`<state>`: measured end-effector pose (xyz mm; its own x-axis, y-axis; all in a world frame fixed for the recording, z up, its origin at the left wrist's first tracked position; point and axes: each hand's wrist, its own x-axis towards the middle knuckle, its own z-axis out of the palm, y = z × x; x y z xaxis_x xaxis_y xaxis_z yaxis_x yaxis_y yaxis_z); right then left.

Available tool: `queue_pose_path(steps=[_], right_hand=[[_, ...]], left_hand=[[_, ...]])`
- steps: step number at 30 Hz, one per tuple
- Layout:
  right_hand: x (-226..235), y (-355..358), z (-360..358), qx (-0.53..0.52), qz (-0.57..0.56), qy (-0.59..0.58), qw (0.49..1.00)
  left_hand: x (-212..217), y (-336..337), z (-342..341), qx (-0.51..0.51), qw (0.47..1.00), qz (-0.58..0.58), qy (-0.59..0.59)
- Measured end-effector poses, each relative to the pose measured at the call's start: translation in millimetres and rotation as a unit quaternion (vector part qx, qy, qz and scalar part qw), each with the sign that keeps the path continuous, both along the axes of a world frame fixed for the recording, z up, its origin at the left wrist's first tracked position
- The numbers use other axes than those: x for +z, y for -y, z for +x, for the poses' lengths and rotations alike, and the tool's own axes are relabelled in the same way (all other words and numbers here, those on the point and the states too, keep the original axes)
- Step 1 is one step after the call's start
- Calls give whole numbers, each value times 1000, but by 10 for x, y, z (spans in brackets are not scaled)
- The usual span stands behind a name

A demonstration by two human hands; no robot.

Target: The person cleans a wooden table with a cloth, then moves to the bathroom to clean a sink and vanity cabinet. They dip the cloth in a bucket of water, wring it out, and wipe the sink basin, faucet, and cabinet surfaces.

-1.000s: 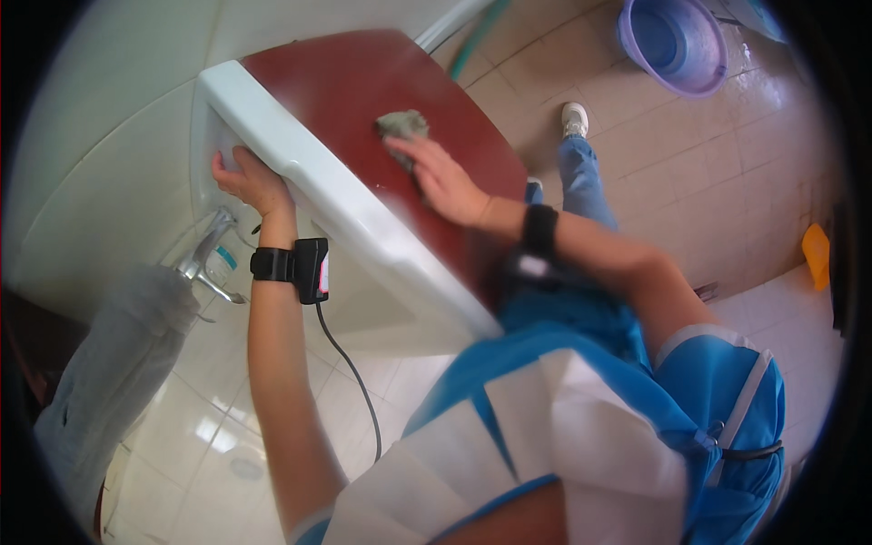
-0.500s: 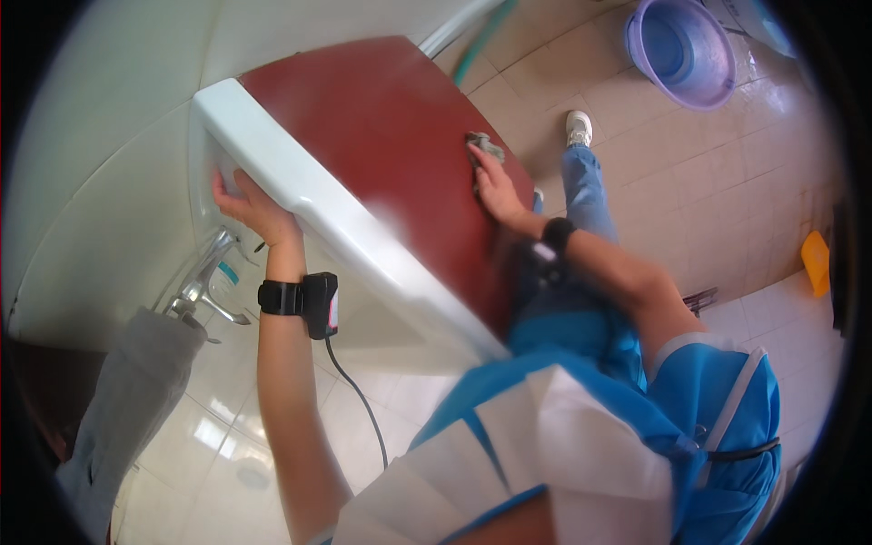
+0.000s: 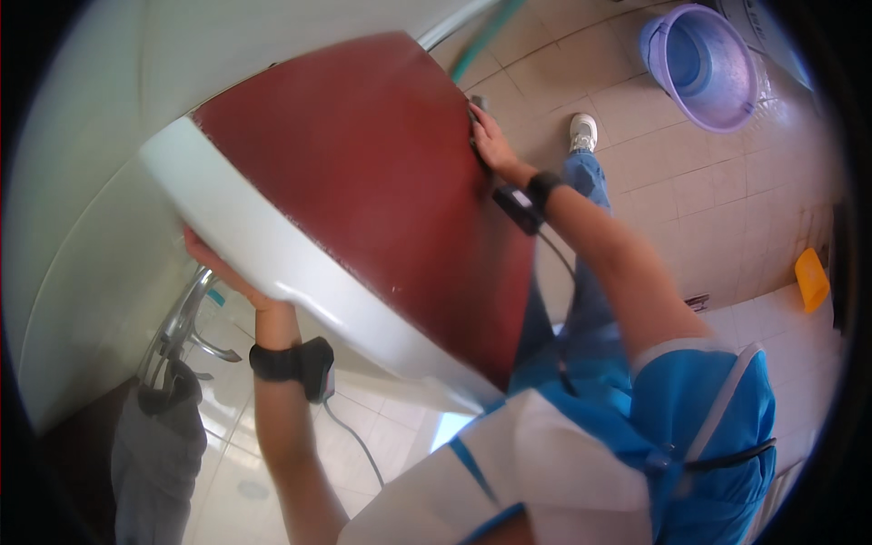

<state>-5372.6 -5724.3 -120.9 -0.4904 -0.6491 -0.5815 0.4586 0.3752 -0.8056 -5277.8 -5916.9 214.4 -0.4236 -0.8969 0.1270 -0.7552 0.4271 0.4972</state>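
Note:
A big slab with a dark red face [image 3: 363,182] and a thick white rim [image 3: 272,263] fills the middle of the view, tilted. My left hand [image 3: 222,272] grips the white rim from below at its left side; most of the fingers are hidden behind it. My right hand [image 3: 490,141] presses a small grey scrub pad [image 3: 478,103] against the far right edge of the red face. Both wrists wear black bands with cables.
A lilac bucket [image 3: 699,64] stands on the tiled floor at top right, an orange object [image 3: 811,277] at the right. A chrome tap [image 3: 182,318] and a grey cloth [image 3: 159,445] are at lower left. A green hose [image 3: 486,36] runs past the top.
My right hand slid the pad from the middle of the red face to its far right edge. The slab now looks closer and larger. My left hand keeps its grip on the rim.

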Motion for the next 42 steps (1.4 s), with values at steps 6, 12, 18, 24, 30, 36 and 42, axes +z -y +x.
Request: queue_pose_path(steps=[6,12,18,24,30,36,42], right_hand=[[161,-809,381,17,68,-40,997],[959,-175,53,38,-19,-53,998],[262,708,-278,-13,-117,-34,992],[197,673,-283,-32,-22,-63,997],[1725,258,-266,54,-185,-62,979],[2564,702,-493,81,-440,-161,880],[1649,1288,-604,-3,-239,-169,956]], left_hand=[[48,-70,-73,-13,999,19,-33],[4,-53,-96,-15,999,24,-28],[136,-103,-145,-15,999,16,-27],[167,-128,-188,-27,999,13,-30],[53,-101,-198,-25,999,25,-32],[102,-170,-307,28,988,100,-116],[74,-128,-195,-17,996,50,-76]])
